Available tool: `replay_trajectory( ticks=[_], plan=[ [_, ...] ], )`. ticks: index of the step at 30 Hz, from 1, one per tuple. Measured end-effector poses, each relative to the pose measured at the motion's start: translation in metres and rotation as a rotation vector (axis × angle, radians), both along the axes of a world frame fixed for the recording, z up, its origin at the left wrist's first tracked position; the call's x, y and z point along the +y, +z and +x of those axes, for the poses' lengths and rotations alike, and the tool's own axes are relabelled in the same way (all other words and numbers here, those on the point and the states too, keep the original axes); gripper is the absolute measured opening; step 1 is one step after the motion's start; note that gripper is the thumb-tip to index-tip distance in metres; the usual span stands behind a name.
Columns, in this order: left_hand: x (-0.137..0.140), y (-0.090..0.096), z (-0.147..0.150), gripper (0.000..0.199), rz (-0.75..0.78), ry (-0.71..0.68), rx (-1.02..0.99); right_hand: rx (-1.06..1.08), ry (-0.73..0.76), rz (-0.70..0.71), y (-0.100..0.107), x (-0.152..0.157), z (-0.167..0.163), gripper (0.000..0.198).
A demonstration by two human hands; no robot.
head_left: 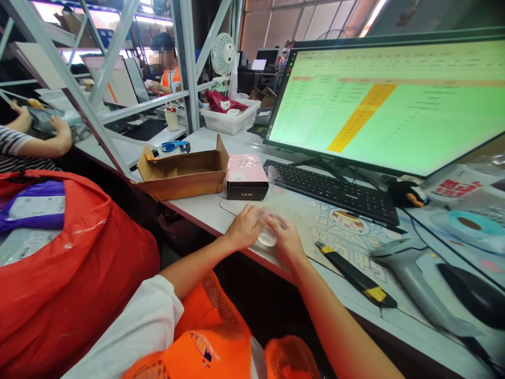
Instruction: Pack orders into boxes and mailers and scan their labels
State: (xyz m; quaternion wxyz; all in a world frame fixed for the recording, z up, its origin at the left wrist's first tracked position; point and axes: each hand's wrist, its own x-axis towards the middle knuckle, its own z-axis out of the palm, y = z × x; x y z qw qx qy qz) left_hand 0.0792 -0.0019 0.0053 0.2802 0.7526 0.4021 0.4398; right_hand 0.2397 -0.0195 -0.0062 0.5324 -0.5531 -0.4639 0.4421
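My left hand and my right hand meet just over the front edge of the desk. Between them is a small, whitish, see-through rounded object, gripped from both sides; its exact kind is unclear. The fingertips are pressed together at its top and partly hide it. Just beyond my hands stands a pink and black box with handwriting on its lid. To its left lies an open brown cardboard box. A patterned desk mat extends under and to the right of my hands.
Rightward lie a black and yellow utility knife, a grey barcode scanner, a black mouse and a keyboard below the monitor. A red sack bulges at left. Behind stands a white basket. Other people work beyond the metal frame.
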Motion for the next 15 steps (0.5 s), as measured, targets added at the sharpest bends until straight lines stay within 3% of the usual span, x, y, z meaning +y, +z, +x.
replay_trajectory(
  ticks=[2,5,7,10,12,15],
  plan=[
    [0.004,0.028,-0.029,0.052,0.176,0.124,0.144,-0.011,-0.014,-0.027,-0.001,-0.005,0.011,0.049],
    [0.019,0.072,-0.090,0.057,0.339,0.525,0.352,-0.012,-0.080,-0.054,-0.003,-0.009,0.034,0.044],
    [0.030,0.093,-0.128,0.055,0.286,0.657,0.581,-0.011,-0.122,-0.054,-0.003,-0.010,0.048,0.044],
    [0.038,0.114,-0.170,0.024,0.046,0.634,0.900,-0.098,-0.152,-0.001,0.008,-0.006,0.060,0.043],
    [0.036,0.131,-0.193,0.024,0.021,0.656,0.931,-0.195,-0.155,0.068,0.024,0.000,0.062,0.044],
    [0.032,0.162,-0.228,0.044,0.234,0.836,0.684,-0.365,-0.158,0.243,0.056,0.021,0.061,0.039]
  ],
)
